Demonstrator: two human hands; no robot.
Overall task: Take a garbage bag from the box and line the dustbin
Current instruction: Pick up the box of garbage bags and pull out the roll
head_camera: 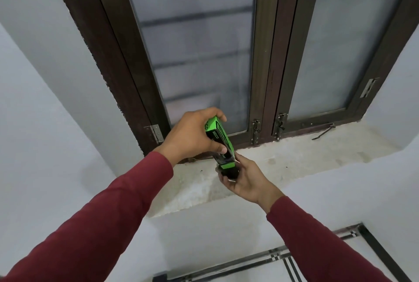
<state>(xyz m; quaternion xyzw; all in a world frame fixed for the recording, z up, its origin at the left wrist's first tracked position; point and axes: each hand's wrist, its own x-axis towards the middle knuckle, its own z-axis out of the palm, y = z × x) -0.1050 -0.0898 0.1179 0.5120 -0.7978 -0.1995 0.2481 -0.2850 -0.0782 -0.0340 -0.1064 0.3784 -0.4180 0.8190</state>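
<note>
A slim green box [218,136] of garbage bags is tilted with its open end down, above the window sill. My left hand [192,136] is wrapped around its upper half. Just below the box's mouth my right hand [246,179] cups a dark roll of garbage bags [230,171] that sticks partly out of the box. The roll's lower part lies in my right palm; its upper part is hidden inside the box. No dustbin is in view.
A pale stone window sill [294,159] runs under a dark-framed window [197,55] with frosted panes. White walls flank it. A tiled floor with black border lines [317,256] shows at the bottom right.
</note>
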